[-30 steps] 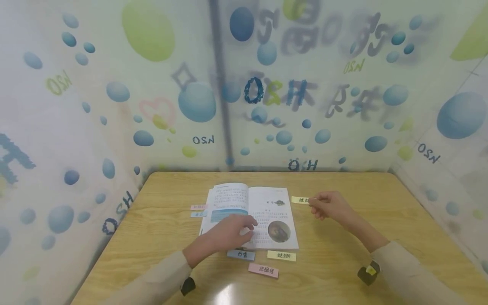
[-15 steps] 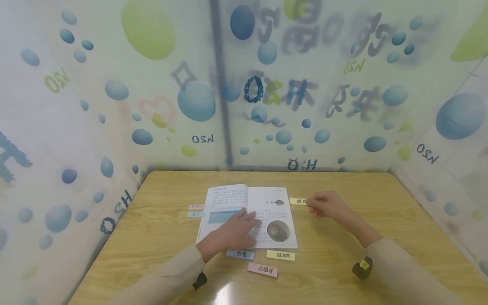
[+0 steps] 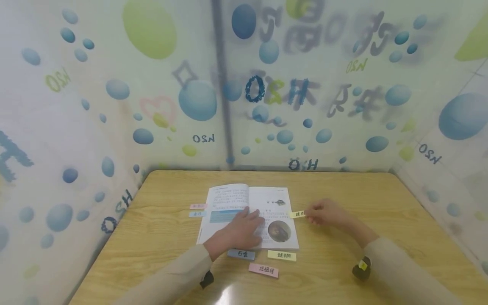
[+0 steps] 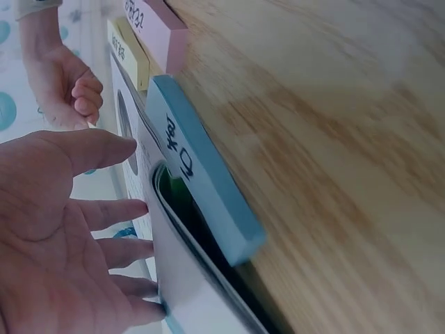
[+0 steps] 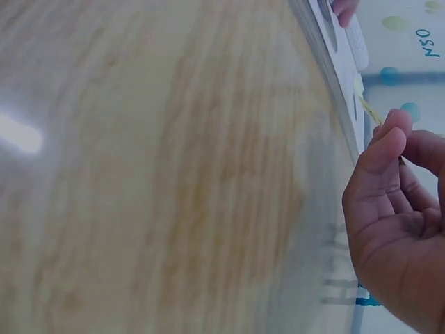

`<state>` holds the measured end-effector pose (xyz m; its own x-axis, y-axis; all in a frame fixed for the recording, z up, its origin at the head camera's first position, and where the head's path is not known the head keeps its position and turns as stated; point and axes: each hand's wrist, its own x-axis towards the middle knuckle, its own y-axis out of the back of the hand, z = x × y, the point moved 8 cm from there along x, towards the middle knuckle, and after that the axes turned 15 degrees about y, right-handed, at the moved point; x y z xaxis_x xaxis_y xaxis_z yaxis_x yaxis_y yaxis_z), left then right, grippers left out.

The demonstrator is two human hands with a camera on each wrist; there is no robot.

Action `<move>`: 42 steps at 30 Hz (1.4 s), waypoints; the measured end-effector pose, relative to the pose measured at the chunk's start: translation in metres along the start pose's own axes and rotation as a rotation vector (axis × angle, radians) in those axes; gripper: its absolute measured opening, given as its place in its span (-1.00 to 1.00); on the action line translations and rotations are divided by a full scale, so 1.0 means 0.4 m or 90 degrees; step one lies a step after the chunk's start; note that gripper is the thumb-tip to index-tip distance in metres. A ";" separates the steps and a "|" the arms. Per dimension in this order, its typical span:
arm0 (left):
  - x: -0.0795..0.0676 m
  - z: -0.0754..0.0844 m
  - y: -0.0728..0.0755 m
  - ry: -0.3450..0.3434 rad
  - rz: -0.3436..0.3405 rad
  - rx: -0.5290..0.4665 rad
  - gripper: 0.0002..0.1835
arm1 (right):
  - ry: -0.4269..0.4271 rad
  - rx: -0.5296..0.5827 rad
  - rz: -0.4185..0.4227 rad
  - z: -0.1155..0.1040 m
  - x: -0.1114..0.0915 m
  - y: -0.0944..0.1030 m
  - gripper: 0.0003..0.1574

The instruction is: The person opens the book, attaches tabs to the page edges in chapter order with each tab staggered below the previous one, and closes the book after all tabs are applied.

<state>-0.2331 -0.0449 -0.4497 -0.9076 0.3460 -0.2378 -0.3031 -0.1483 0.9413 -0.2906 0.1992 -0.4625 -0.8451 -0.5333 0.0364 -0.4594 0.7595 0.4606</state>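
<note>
An open book (image 3: 267,194) lies on the table with text and a round picture on its right page. My left hand (image 3: 244,231) rests on the pages near the fold, fingers straight and spread; the left wrist view shows the palm side of this hand (image 4: 62,229). At the book's right edge my right hand (image 3: 328,212) pinches a yellow sticky note (image 3: 296,214) with handwriting, its other end at the page edge. The thin note (image 5: 370,110) shows between thumb and forefinger in the right wrist view. Whether it sticks to the page cannot be told.
Pink (image 3: 198,206) and blue (image 3: 197,214) sticky tabs stick out from the book's left edge. In front of the book lie a blue sticky-note pad (image 3: 242,255), a yellow pad (image 3: 282,255) and a pink pad (image 3: 264,270). Patterned walls (image 3: 335,156) enclose the wooden table.
My left hand has flattened onto the book and shifted slightly right. The right hand has brought the yellow note left and nearer me, from beside the upper page to the middle of its edge.
</note>
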 end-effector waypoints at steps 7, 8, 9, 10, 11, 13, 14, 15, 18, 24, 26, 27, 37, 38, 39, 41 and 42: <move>0.045 0.049 -0.002 -0.022 -0.001 -0.001 -0.41 | -0.017 0.021 -0.009 0.028 -0.019 -0.010 -0.68; 0.051 0.057 -0.001 -0.027 -0.003 -0.010 -0.41 | -0.017 0.022 -0.010 0.028 -0.021 -0.011 -0.68; 0.057 0.064 -0.002 -0.029 -0.004 -0.019 -0.41 | -0.016 0.021 -0.011 0.028 -0.023 -0.013 -0.67; 0.063 0.070 -0.003 -0.031 -0.005 -0.028 -0.43 | -0.016 0.020 -0.012 0.028 -0.025 -0.013 -0.67; 0.069 0.077 -0.004 -0.033 -0.006 -0.035 -0.47 | -0.016 0.018 -0.012 0.028 -0.026 -0.014 -0.67; 0.080 0.088 -0.005 -0.027 -0.011 -0.054 -0.50 | -0.013 0.020 -0.013 0.027 -0.027 -0.017 -0.67; 0.086 0.093 -0.006 -0.020 -0.012 -0.062 -0.50 | -0.010 0.020 -0.014 0.027 -0.026 -0.019 -0.67; 0.093 0.098 -0.007 -0.014 -0.012 -0.064 -0.49 | -0.009 0.020 -0.013 0.027 -0.026 -0.019 -0.68; 0.116 0.113 -0.013 0.010 -0.010 -0.060 -0.41 | -0.004 0.025 -0.016 0.027 -0.025 -0.022 -0.70; 0.171 0.134 -0.026 0.072 0.006 -0.040 -0.34 | 0.005 0.025 -0.028 0.027 -0.024 -0.023 -0.69; 0.184 0.140 -0.025 0.089 0.018 -0.034 -0.34 | 0.008 0.025 -0.030 0.028 -0.024 -0.024 -0.68; 0.188 0.143 -0.024 0.094 0.024 -0.033 -0.34 | 0.009 0.026 -0.031 0.028 -0.024 -0.024 -0.68; 0.198 0.162 -0.012 0.123 0.048 -0.002 -0.29 | 0.007 0.050 -0.028 0.017 -0.024 -0.029 -0.70; 0.198 0.161 -0.011 0.125 0.046 0.000 -0.30 | 0.007 0.053 -0.028 0.016 -0.023 -0.030 -0.70; 0.198 0.160 -0.012 0.126 0.043 0.000 -0.30 | 0.008 0.055 -0.028 0.013 -0.023 -0.030 -0.71; 0.198 0.158 -0.013 0.129 0.037 -0.001 -0.30 | 0.006 0.055 -0.027 0.012 -0.023 -0.029 -0.71; 0.198 0.157 -0.014 0.130 0.034 -0.002 -0.30 | 0.005 0.054 -0.027 0.013 -0.023 -0.029 -0.72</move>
<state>-0.2852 0.0414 -0.4587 -0.9625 0.1427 -0.2308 -0.2529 -0.1639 0.9535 -0.2790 0.1971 -0.4727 -0.8222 -0.5687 0.0258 -0.5167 0.7645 0.3854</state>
